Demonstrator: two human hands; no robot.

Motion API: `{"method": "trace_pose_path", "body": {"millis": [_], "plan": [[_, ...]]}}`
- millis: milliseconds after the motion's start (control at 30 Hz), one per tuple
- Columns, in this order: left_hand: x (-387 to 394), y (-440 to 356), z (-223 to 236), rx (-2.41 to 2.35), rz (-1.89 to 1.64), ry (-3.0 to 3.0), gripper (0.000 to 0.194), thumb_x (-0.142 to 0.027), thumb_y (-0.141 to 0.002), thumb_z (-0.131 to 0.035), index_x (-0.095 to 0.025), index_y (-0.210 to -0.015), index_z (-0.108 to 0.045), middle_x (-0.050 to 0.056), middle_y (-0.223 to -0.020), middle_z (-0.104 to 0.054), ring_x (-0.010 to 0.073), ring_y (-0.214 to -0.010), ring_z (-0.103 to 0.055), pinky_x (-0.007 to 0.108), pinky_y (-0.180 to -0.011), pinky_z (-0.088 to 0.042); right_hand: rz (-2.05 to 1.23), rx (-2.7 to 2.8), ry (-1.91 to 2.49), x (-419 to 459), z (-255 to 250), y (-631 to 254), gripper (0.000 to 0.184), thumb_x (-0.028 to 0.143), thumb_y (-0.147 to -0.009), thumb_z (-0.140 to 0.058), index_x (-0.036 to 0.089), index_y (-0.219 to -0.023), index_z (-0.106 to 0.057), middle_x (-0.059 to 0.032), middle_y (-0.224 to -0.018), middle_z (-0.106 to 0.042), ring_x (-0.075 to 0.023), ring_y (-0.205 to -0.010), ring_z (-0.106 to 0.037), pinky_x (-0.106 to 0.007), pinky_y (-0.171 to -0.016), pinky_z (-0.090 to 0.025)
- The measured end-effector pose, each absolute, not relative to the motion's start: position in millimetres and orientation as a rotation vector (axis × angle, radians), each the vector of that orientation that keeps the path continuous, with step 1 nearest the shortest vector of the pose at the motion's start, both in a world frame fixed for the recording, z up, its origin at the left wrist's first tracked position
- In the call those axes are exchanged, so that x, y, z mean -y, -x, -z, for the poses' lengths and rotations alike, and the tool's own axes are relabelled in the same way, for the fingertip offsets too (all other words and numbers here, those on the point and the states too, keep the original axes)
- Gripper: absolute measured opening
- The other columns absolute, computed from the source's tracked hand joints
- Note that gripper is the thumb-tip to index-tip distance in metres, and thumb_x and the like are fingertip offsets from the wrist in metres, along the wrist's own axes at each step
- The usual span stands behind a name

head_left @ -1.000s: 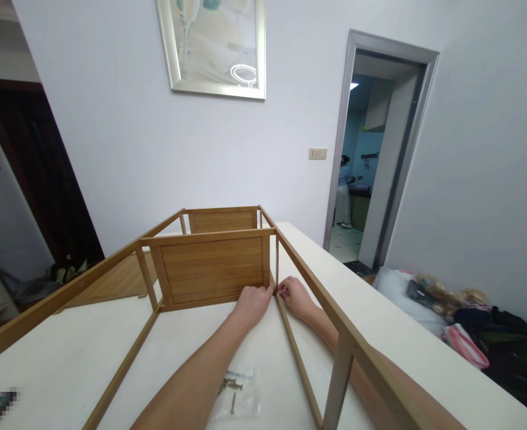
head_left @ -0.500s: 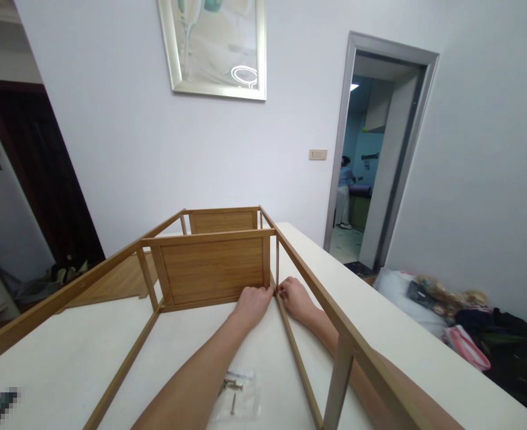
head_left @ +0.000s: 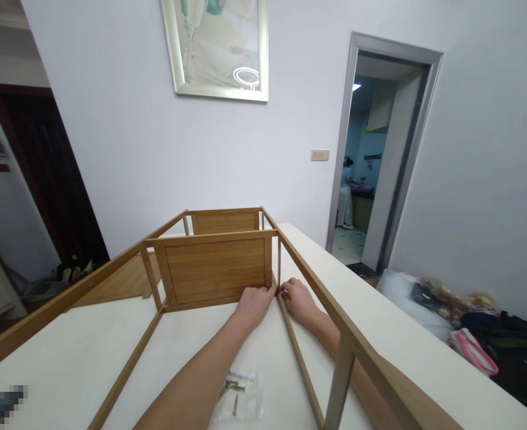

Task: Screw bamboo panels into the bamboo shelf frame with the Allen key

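A brown wooden shelf frame [head_left: 296,334] lies on its side on a white table, with a flat shelf panel [head_left: 216,269] fixed across it. My left hand [head_left: 255,306] is closed at the panel's lower right corner, fingertips against the lower rail. On the outer side of that same joint, my right hand [head_left: 298,300] has its fingers pinched together close to the rail. Whatever sits between the right fingertips is too small to make out. Near my left forearm, a clear plastic bag [head_left: 250,406] lies on the table with several screws [head_left: 235,388] on or in it.
A second panel [head_left: 225,223] spans the frame's far end. Another wooden board [head_left: 115,286] rests at the left on the white table [head_left: 402,334]. Clothes and bags [head_left: 478,334] are piled at the right. Through the doorway, a person [head_left: 346,191] stands in another room.
The view has shifted very slightly. Both hands stay at the same joint, the right fingertips moving barely, if at all.
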State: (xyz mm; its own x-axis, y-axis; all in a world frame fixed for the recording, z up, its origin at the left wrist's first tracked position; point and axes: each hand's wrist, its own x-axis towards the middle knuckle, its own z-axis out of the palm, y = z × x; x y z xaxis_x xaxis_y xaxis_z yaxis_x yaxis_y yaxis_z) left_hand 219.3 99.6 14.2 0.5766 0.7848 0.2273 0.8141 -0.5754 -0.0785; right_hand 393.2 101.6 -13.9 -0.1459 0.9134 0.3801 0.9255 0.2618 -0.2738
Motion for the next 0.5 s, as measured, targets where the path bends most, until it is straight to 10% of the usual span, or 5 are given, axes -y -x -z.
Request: {"method": "trace_pose_path", "body": {"millis": [500], "plan": [[-90, -217, -38, 1.427, 0.468, 2.609, 0.032, -0.03, -0.099, -0.033, -0.025, -0.105, -0.064, 0.006, -0.094, -0.074, 0.0218, -0.085, -0.069, 0.03, -0.073, -0.049, -0.124, 1.843, 1.466, -100, 14, -395, 0.018, 0.03, -0.088, -0.047, 0.019, -0.085, -0.062, -0.0062, -0.092, -0.061, -0.0181, -0.086, -0.058, -0.029, -0.081, -0.044]]}}
